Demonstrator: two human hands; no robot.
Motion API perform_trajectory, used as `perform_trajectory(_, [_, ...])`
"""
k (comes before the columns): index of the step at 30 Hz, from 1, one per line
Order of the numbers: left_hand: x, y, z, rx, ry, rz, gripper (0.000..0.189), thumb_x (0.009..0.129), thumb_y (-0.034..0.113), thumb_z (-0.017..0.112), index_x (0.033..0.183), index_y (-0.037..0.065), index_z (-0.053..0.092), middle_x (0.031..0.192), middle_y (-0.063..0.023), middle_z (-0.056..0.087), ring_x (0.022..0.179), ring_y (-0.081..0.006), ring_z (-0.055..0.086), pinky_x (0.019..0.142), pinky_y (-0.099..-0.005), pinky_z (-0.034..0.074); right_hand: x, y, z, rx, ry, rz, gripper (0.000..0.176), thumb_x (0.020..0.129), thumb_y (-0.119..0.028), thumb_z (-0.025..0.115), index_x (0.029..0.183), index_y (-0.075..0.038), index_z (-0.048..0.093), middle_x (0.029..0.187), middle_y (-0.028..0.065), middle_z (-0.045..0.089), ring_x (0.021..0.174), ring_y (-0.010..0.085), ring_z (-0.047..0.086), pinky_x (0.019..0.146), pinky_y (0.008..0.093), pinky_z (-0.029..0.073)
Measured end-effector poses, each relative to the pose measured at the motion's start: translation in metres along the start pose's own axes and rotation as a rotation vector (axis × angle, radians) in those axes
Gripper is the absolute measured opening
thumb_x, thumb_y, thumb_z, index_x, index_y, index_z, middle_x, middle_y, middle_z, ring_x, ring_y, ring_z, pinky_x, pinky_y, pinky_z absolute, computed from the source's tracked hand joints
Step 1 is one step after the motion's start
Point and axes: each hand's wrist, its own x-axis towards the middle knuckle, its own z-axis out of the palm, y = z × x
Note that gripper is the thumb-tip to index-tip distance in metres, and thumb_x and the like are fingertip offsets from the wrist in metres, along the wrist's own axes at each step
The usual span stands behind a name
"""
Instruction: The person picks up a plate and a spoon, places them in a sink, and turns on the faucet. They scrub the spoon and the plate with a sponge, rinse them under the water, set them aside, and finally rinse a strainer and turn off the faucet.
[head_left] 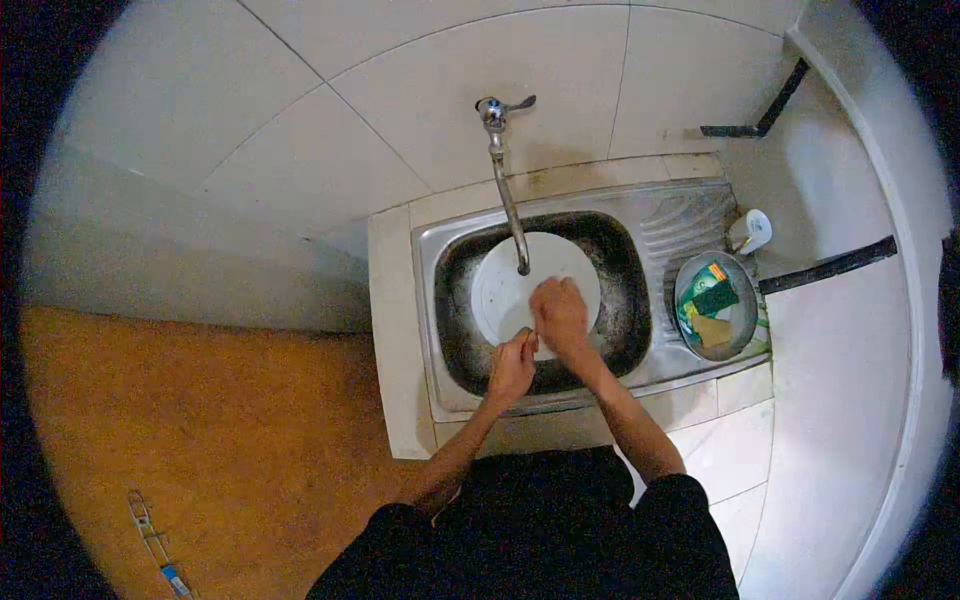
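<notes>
A round white plate (492, 290) lies in the steel sink (640, 310), below the faucet spout (517, 235). Over the plate's right side, my right hand (562, 315) is curled closed with its knuckles up; whatever its fingers hold is hidden. Close beside it, at the plate's near left edge, my left hand (513, 370) has its fingers pressed together. Something small may be between those fingers, but it is too indistinct to name. No running water can be made out.
On the ridged drainboard (680, 225) to the right stands a round metal bowl (745, 325) with a green packet, a dark scouring pad (716, 298) and a yellowish sponge (712, 331). A white cup (755, 230) sits behind it. Tiled walls enclose the back and right.
</notes>
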Motion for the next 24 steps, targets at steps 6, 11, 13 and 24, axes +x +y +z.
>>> perform_trajectory(6, [0.005, 0.015, -0.005, -0.015, 0.022, -0.054, 0.011, 0.084, 0.010, 0.042, 0.076, 0.003, 0.046, 0.060, -0.0174, 0.053, 0.062, -0.0388, 0.054, 0.054, -0.0459, 0.039, 0.005, 0.001, 0.002, 0.055, 0.158, -0.293, 0.007, 0.073, -0.007, 0.054, 0.069, -0.002, 0.051, 0.068, 0.0101, 0.049, 0.077, 0.0281, 0.047, 0.071, 0.0412, 0.035])
perform_trajectory(11, [0.001, 0.017, -0.008, 0.003, -0.007, 0.013, 0.016, 0.087, 0.014, 0.041, 0.076, 0.004, 0.046, 0.059, -0.0166, 0.053, 0.060, -0.0392, 0.054, 0.052, -0.0468, 0.039, -0.001, 0.013, -0.006, 0.123, -0.145, -0.268, 0.017, 0.074, -0.008, 0.055, 0.060, 0.000, 0.049, 0.059, 0.0125, 0.048, 0.061, 0.0299, 0.049, 0.056, 0.0396, 0.038])
perform_trajectory(13, [0.000, 0.029, -0.014, 0.068, -0.061, -0.012, 0.016, 0.087, 0.015, 0.041, 0.077, 0.004, 0.046, 0.059, -0.0170, 0.053, 0.059, -0.0392, 0.054, 0.051, -0.0462, 0.039, -0.003, 0.022, 0.001, 0.122, -0.137, -0.274, 0.022, 0.076, -0.009, 0.054, 0.057, 0.000, 0.049, 0.054, 0.0127, 0.046, 0.054, 0.0307, 0.046, 0.052, 0.0403, 0.037])
perform_trajectory(24, [-0.003, 0.022, -0.004, 0.278, 0.034, 0.050, 0.017, 0.087, 0.020, 0.043, 0.076, 0.008, 0.048, 0.051, -0.0154, 0.051, 0.049, -0.0359, 0.053, 0.046, -0.0445, 0.040, 0.006, 0.031, 0.019, 0.536, -0.145, 0.565, 0.044, 0.086, -0.026, 0.045, 0.047, -0.005, 0.041, 0.043, 0.0060, 0.041, 0.034, 0.0194, 0.038, 0.038, 0.0346, 0.035])
